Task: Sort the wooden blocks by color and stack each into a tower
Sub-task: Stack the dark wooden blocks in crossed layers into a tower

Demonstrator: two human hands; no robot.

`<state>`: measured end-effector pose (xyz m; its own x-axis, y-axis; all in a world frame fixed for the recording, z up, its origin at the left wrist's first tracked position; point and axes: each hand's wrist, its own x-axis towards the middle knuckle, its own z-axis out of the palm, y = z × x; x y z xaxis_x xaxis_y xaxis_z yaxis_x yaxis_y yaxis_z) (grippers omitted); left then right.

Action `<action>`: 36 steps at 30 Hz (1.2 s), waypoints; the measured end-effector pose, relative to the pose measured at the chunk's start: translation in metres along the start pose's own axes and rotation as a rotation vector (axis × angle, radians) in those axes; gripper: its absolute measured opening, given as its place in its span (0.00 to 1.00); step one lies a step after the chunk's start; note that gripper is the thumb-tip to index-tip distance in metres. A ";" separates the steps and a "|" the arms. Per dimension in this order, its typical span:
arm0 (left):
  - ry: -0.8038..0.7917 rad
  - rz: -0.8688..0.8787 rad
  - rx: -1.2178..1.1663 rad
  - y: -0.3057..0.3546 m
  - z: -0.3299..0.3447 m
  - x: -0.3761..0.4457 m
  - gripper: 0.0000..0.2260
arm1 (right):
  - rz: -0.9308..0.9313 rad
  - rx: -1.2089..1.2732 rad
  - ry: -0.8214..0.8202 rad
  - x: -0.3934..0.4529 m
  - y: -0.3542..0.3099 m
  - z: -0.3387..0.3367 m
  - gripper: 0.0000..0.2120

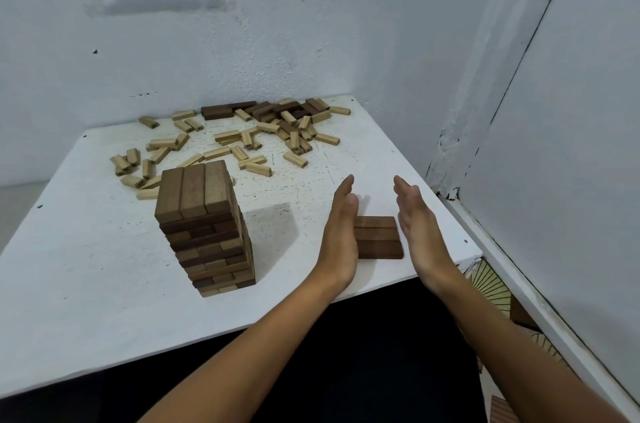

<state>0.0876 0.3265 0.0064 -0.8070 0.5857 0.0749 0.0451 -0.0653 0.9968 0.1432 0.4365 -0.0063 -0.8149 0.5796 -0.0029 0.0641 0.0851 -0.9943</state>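
Now squaring up three dark blocks (377, 237) between flat palms, near the table (86, 301) edge.
Both grips are released: the left hand (341, 239) is pressing straight fingers on the row's side, the right hand (420, 232) is hovering just beside it. An uneven push could be skewing the row or sliding it off the near edge; a stray elbow left of the grips could be toppling the mixed tower (204, 228).
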 end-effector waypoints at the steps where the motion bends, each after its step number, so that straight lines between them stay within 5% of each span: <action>1: -0.001 -0.003 -0.020 -0.001 0.001 0.000 0.21 | -0.001 0.003 -0.007 0.000 0.000 0.003 0.40; 4: -0.004 -0.029 -0.074 -0.003 0.002 0.000 0.19 | -0.008 0.033 -0.017 -0.002 0.001 0.008 0.45; 19: -0.040 -0.055 -0.081 -0.006 0.002 0.001 0.31 | -0.044 0.043 0.027 -0.001 0.005 0.014 0.36; 23: -0.066 0.028 0.200 -0.005 -0.008 0.001 0.21 | -0.076 0.036 0.020 0.001 0.001 0.000 0.24; 26: -0.112 0.113 0.449 -0.009 -0.023 0.000 0.27 | -0.097 -0.068 -0.017 0.007 -0.006 -0.020 0.15; 36: -0.306 0.092 0.818 -0.008 -0.045 0.002 0.35 | -0.126 -0.723 -0.391 0.009 -0.004 -0.060 0.36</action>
<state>0.0591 0.2923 -0.0023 -0.5916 0.8051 0.0428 0.6048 0.4080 0.6839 0.1698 0.4904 0.0039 -0.9735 0.2189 -0.0658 0.2047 0.7072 -0.6767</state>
